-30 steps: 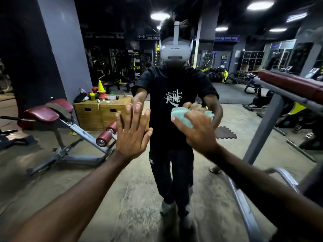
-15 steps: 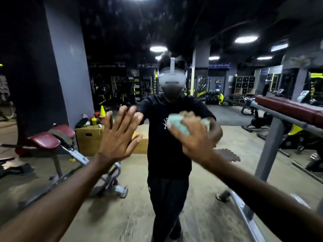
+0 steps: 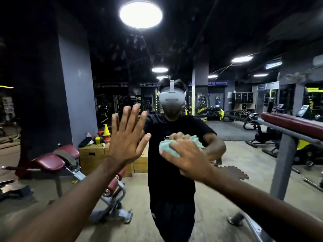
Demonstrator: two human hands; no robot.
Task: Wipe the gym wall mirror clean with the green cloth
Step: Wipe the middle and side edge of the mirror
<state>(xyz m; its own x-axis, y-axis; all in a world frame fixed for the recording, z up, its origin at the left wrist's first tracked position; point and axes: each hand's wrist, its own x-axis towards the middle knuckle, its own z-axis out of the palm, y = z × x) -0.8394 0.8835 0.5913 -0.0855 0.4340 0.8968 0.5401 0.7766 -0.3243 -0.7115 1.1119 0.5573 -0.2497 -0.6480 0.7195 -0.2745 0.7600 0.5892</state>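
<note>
The wall mirror [image 3: 122, 53] fills the whole view and shows faint smudges in its dark upper part. My left hand [image 3: 127, 137] lies flat against the glass with its fingers spread. My right hand [image 3: 187, 154] grips the bunched green cloth [image 3: 168, 147] and presses it on the mirror at chest height of my reflection [image 3: 172, 168]. The cloth shows past my thumb and fingertips; the rest is hidden under my hand.
A maroon padded bar on a grey metal frame [image 3: 293, 123] juts in from the right. Reflected in the glass are a red bench [image 3: 52, 161], wooden boxes [image 3: 94, 158] with cones and bottles, a grey pillar [image 3: 76, 95] and ceiling lights.
My view has tilted upward, bringing a big ceiling light into sight. Both hands stay on the glass; the right hand with the cloth has shifted only slightly.
</note>
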